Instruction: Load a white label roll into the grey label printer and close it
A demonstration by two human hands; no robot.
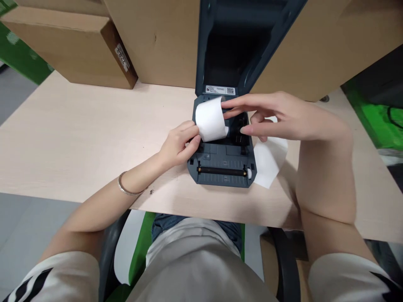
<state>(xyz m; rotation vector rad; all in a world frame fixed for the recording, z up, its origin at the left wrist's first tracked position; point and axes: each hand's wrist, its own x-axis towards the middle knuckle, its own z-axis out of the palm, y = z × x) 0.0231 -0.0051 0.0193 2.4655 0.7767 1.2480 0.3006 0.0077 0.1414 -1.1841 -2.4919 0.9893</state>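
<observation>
A dark label printer lies on the table with its lid raised at the back. Inside its bay, a white paper roll sits slightly tilted. My left hand is closed at the roll's left end, thumb and curled fingers gripping its edge. From the right, my right hand reaches over the bay with its fingers apart. Its index and middle fingertips touch the roll's right end, and the thumb hovers by a black holder. A black roller runs across the printer's front.
White paper sheets lie right of the printer, partly under my right hand. A cardboard box stands at the back left, and large cardboard rises behind the printer. The table's front edge is close to my body.
</observation>
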